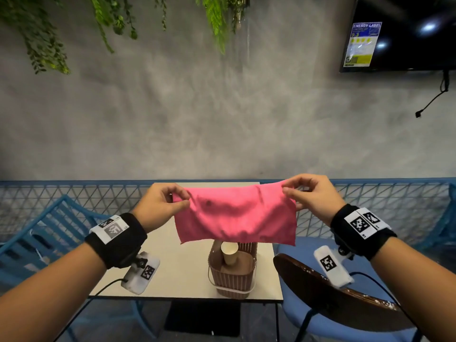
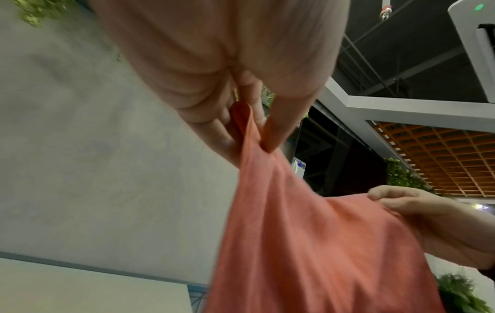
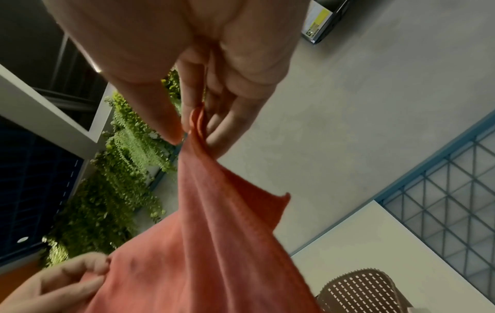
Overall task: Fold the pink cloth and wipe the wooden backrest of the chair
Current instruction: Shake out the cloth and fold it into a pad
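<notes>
Our left hand [image 1: 161, 206] and right hand [image 1: 312, 197] pinch the pink cloth [image 1: 235, 214] taut above the table [image 1: 182, 267], whose far edge meets the grey wall [image 1: 222, 119].

A brown slatted basket [image 1: 232, 275] holding a paper cup [image 1: 229, 253] stands on the table [image 1: 182, 272], below a wall-mounted screen [image 1: 404, 33].

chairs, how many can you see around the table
2: a blue slatted chair left of the table, and a chair with a dark wooden backrest and blue seat on its right. Others may be hidden.
</notes>
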